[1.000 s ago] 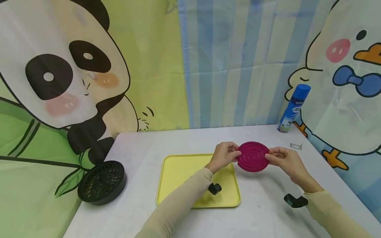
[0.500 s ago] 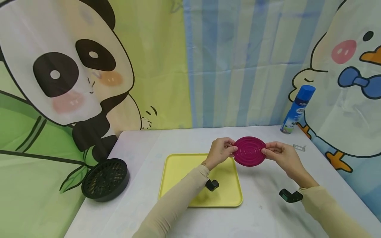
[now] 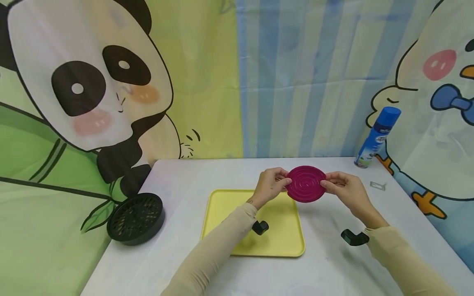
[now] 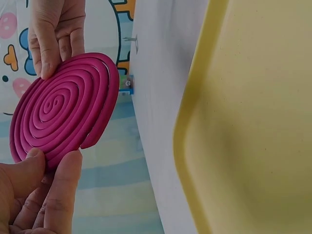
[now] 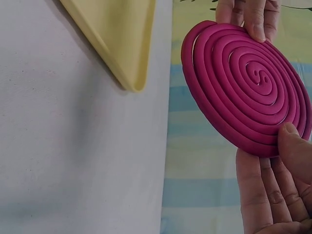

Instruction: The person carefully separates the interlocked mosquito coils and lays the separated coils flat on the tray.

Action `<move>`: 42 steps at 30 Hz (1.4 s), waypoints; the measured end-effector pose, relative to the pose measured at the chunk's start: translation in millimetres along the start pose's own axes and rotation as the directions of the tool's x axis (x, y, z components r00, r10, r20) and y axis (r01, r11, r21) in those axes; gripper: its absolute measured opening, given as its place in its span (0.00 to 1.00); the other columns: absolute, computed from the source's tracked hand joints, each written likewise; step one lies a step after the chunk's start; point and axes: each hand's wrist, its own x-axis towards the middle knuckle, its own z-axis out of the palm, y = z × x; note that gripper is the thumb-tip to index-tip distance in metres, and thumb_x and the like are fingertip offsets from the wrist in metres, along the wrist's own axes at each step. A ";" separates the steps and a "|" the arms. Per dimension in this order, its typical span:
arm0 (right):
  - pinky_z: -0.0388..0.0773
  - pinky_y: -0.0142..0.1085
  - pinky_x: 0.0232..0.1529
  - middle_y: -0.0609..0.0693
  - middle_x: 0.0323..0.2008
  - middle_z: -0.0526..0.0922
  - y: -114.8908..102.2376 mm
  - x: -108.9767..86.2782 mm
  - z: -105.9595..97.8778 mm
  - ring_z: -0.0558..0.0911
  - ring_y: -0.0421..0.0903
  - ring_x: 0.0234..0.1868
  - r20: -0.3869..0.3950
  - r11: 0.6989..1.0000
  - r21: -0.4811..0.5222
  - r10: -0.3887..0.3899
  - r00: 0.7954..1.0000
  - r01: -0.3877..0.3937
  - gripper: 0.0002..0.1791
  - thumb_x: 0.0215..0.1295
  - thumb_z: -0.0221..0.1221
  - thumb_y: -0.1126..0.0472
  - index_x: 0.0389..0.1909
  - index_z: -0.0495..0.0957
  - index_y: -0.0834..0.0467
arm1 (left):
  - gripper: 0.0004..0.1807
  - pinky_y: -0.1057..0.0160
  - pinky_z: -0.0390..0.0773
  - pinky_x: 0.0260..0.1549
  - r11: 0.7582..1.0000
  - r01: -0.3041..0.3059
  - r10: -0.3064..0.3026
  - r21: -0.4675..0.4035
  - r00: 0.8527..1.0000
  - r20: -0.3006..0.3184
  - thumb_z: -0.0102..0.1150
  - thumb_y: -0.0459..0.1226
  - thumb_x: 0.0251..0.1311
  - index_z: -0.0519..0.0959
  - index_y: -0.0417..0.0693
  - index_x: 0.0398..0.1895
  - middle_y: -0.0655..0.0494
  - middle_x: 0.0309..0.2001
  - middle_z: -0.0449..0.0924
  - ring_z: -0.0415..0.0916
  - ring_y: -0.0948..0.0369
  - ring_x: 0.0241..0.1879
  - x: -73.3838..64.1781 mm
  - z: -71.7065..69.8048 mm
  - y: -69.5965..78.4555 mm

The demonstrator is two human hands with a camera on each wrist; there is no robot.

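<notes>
A magenta mosquito coil (image 3: 306, 183), a flat disc of tightly nested spirals, is held up in the air over the table by both hands. On its left edge the left hand (image 3: 269, 185) pinches it between thumb and fingers. The right hand (image 3: 348, 195) pinches the opposite edge. Seen from the left wrist, the coil (image 4: 68, 105) is tilted and shows a blunt outer end near the left thumb. The right wrist view shows two small holes at the centre of the coil (image 5: 243, 92). Behind the left forearm lies a yellow tray (image 3: 283, 240).
A round black container with a slotted lid (image 3: 137, 218) stands at the table's left edge. At the far right corner is a blue spray can (image 3: 375, 137). A small metal piece (image 3: 377, 186) lies in front of it. A printed curtain (image 3: 296, 82) hangs behind the table.
The head view has shifted a little, so the whole scene slides rightward. Both hands and the coil have moved slightly left and away over the table. The grip stays the same.
</notes>
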 end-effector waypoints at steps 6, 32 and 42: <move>0.84 0.26 0.41 0.61 0.47 0.86 -1.5 -0.6 -1.4 0.89 0.36 0.39 0.008 1.000 -0.011 0.003 1.000 -0.003 0.25 0.67 0.66 0.51 0.55 0.76 0.65 | 0.03 0.53 0.88 0.37 1.000 -0.003 0.003 -0.006 1.000 0.000 0.64 0.29 0.65 0.83 0.38 0.39 0.47 0.34 0.88 0.86 0.61 0.32 0.5 -0.1 0.7; 0.84 0.25 0.40 0.65 0.50 0.85 -1.8 0.9 -6.9 0.88 0.34 0.39 -0.041 0.998 -0.056 -0.046 0.998 0.043 0.24 0.69 0.64 0.51 0.57 0.77 0.63 | 0.05 0.60 0.88 0.34 0.996 0.005 -0.010 -0.087 0.998 -0.057 0.63 0.29 0.65 0.84 0.38 0.43 0.48 0.33 0.85 0.85 0.64 0.30 5.2 4.5 3.6; 0.82 0.22 0.40 0.63 0.50 0.84 -0.3 -0.2 -6.3 0.87 0.28 0.38 -0.107 0.994 -0.050 -0.104 0.989 0.099 0.21 0.69 0.63 0.52 0.56 0.79 0.62 | 0.08 0.53 0.88 0.39 0.986 0.062 -0.067 -0.156 0.997 -0.028 0.59 0.28 0.68 0.83 0.38 0.47 0.47 0.37 0.87 0.87 0.60 0.34 5.7 3.4 8.2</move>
